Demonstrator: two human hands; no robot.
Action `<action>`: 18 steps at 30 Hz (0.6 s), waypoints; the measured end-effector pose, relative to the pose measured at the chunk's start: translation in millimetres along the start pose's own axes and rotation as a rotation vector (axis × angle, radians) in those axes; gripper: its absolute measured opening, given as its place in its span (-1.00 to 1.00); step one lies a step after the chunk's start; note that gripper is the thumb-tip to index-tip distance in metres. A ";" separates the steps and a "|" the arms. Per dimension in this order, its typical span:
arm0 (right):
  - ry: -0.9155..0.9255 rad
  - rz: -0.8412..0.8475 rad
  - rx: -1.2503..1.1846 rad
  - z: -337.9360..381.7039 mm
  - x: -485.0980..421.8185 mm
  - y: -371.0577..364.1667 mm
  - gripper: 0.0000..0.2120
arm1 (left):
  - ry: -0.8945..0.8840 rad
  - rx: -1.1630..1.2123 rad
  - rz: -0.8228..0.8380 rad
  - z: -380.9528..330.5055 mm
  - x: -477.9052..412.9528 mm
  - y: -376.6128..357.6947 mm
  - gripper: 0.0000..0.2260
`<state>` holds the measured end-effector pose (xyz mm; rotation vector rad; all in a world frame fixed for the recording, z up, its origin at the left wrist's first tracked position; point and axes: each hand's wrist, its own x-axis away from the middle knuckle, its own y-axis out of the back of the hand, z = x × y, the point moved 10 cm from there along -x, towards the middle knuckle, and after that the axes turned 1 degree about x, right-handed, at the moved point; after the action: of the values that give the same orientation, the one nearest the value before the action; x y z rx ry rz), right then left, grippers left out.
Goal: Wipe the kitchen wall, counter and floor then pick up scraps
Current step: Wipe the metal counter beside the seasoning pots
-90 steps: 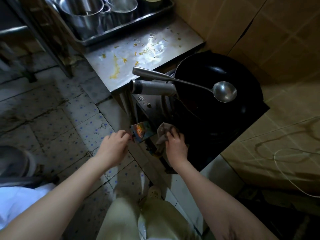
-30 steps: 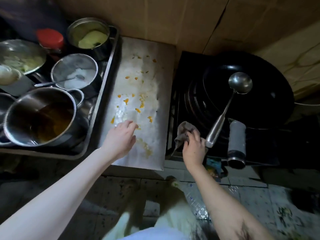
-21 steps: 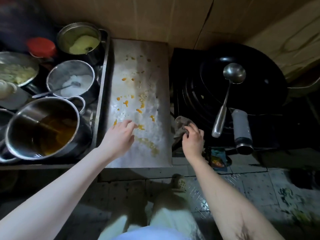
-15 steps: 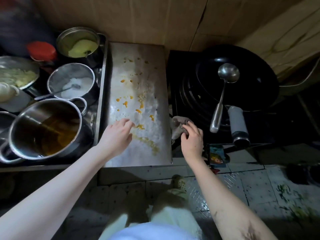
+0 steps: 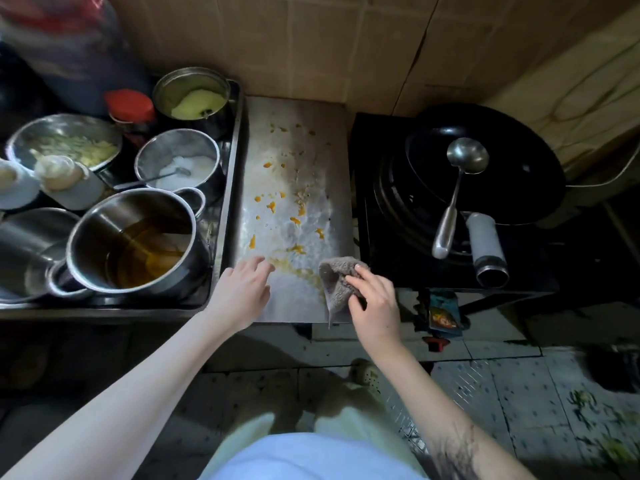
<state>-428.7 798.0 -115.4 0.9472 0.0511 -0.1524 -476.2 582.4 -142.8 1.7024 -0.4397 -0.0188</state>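
Head view, looking down at a steel counter set between a tray of pots on the left and a black stove on the right.

Right hand: fingers curled over a bunched grey cloth, gripping it. The cloth sits at the counter's front right corner and one end hangs over the front edge. Whether it presses on the steel, cannot tell.

Left hand: fingers straight and loosely spread, holding nothing, lying at the counter's front left. Fingertips are just beside a yellowish smear that runs from them toward the cloth.

Orange scraps are scattered over the middle of the counter, with smaller crumbs toward the back. The surface around them looks wet or streaked.

Tray: a large pot of amber liquid is nearest, behind it a smaller pot of white powder with a spoon in it, then a pot of yellow paste at the back. A red-lidded jar stands beside that one.

Stove: a black wok with a steel ladle resting in it, handle toward the person.

Wall behind is covered in cardboard. Tiled floor has green bits at far right.
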 end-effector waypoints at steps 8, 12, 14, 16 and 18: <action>-0.116 0.262 0.041 0.4 -4.8 -67.2 -0.68 | 0.042 0.005 -0.036 18.3 38.2 0.3 -0.68; -0.055 0.293 0.129 16.4 -10.4 -83.4 -0.69 | 0.090 0.008 -0.045 25.0 52.5 1.7 -0.67; -0.013 0.308 0.124 23.5 -12.9 -89.7 -0.70 | 0.115 0.008 -0.057 28.4 61.5 4.3 -0.66; 0.043 0.342 0.092 36.6 -14.2 -98.6 -0.70 | 0.136 0.030 -0.079 31.5 70.7 9.0 -0.67; 0.118 0.385 0.082 56.0 -14.9 -111.0 -0.70 | 0.155 0.040 -0.100 35.2 78.0 15.3 -0.67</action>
<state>-461.6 690.4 -170.4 1.0299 -0.0297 0.2593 -417.3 524.1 -116.6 1.7501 -0.2407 0.0486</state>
